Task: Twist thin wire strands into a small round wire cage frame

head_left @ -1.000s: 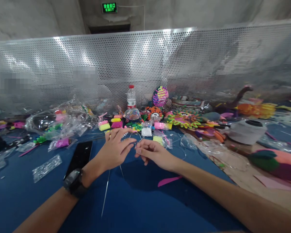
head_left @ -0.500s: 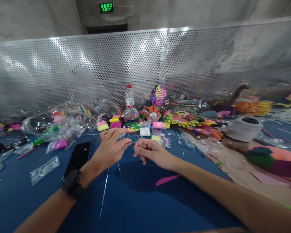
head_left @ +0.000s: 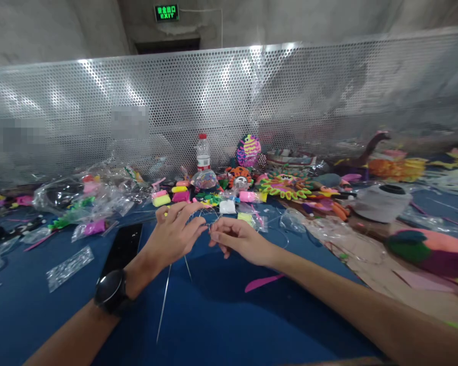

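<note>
The person's left hand point(head_left: 172, 237) and right hand point(head_left: 234, 240) are working close together over the blue table point(head_left: 61, 325), their fingertips almost meeting. Compared with a second ago, both are sitting slightly further left and nearer each other, and the head view is drifting the same way. The right fingers point(head_left: 217, 236) are pinching narrowly on a thin metal wire point(head_left: 164, 300), whose straight tail is hanging below the hands toward the near side of the table, while a fine loop is arching above them. The left fingers point(head_left: 183, 216) are curling around that loop, though whether they are gripping it cannot be told. A black smartphone point(head_left: 122, 246) is lying just beside the left wrist, which is wearing a black wristwatch point(head_left: 110, 291). Open blue surface is stretching below the hands, with a pink foam strip point(head_left: 263, 283) lying to the right of the wire. Farther off, modeling clay packets point(head_left: 161, 200) and crumpled plastic bags point(head_left: 61, 198) are crowding the table up to a perforated metal panel point(head_left: 229, 101).
</note>
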Demonstrator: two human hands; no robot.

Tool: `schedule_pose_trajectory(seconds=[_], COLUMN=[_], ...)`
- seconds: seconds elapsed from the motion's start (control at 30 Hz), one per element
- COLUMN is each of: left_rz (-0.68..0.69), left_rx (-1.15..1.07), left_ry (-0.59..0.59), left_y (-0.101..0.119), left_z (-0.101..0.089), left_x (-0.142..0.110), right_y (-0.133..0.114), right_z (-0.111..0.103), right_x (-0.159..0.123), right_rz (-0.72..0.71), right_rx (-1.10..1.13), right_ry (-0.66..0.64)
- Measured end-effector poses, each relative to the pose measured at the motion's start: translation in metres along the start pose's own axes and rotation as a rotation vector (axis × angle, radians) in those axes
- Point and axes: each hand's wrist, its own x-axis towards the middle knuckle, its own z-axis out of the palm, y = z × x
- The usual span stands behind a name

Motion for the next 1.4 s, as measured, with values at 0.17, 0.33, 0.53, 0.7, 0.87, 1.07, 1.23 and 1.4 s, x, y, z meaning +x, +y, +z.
schedule_pose_trajectory(seconds=[0.17,0.33,0.53,0.7,0.87,1.07,1.23,1.4], left_rz=[0.027,0.027,-0.128,-0.160,0.007,0.243,0.270,0.263], left_rx=[0.010,-0.069,-0.291,-0.356,-0.219,0.061,0.117,0.144], left_ry=[0.009,-0.043,-0.231,-0.305,-0.200,0.124,0.161,0.198], left_y=[0.001,0.001,0.002,0.003,-0.003,-0.009,-0.009,-0.006], left_z=[0.001,0.002,-0.001,-0.006,-0.004,-0.003,-0.009,-0.013], left_x=[0.000,-0.001,-0.001,0.000,-0.001,-0.001,-0.002,-0.001], right_y=[0.002,0.004,0.003,0.003,0.003,-0.001,-0.004,-0.005], right_z=[0.000,-0.001,-0.004,-0.004,-0.004,-0.004,-0.002,0.000], right_x=[0.000,0.000,0.000,0.000,-0.001,-0.001,-0.001,-0.002], right_rz=[-0.016,-0.042,-0.083,-0.084,-0.061,-0.007,0.054,0.047], right_rx=[-0.006,-0.032,-0.097,-0.091,-0.051,-0.004,0.048,0.062], right_ry=[0.002,-0.024,-0.058,-0.078,-0.080,-0.061,-0.058,-0.066])
